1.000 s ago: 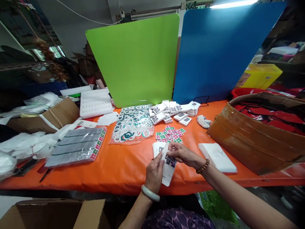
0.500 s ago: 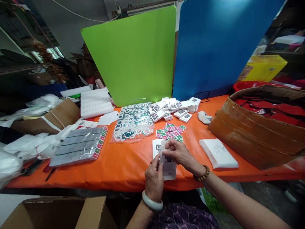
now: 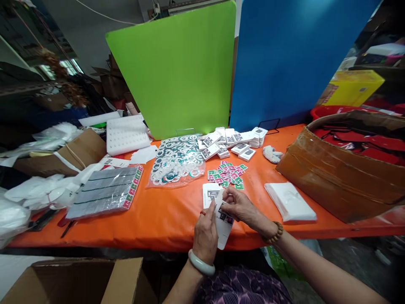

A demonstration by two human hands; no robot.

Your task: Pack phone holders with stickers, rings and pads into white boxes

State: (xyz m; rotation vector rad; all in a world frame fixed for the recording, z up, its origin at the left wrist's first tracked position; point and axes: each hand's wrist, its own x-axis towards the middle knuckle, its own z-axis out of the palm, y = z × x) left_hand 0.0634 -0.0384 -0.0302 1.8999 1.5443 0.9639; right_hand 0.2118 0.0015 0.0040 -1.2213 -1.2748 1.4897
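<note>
My left hand [image 3: 205,235] and my right hand [image 3: 241,207] both pinch a white printed card [image 3: 223,223] above the near edge of the orange table [image 3: 164,219]. The left hand grips its left side, the right hand its upper edge. Just behind the hands lies a small stack of similar white cards [image 3: 210,194]. A scatter of small pink and green stickers [image 3: 227,175] lies beyond that.
A bag of round badges [image 3: 174,162], folded white card boxes [image 3: 230,143], a pack of grey sheets [image 3: 104,192], a white plastic packet [image 3: 289,202] and a brown carton [image 3: 341,169] lie on the table. Green [image 3: 174,71] and blue [image 3: 291,59] boards stand behind. An open cardboard box [image 3: 72,280] sits below left.
The card went from upright in both hands to tilted, its lower end now toward the table edge. The view shifted slightly; the hands stayed in place.
</note>
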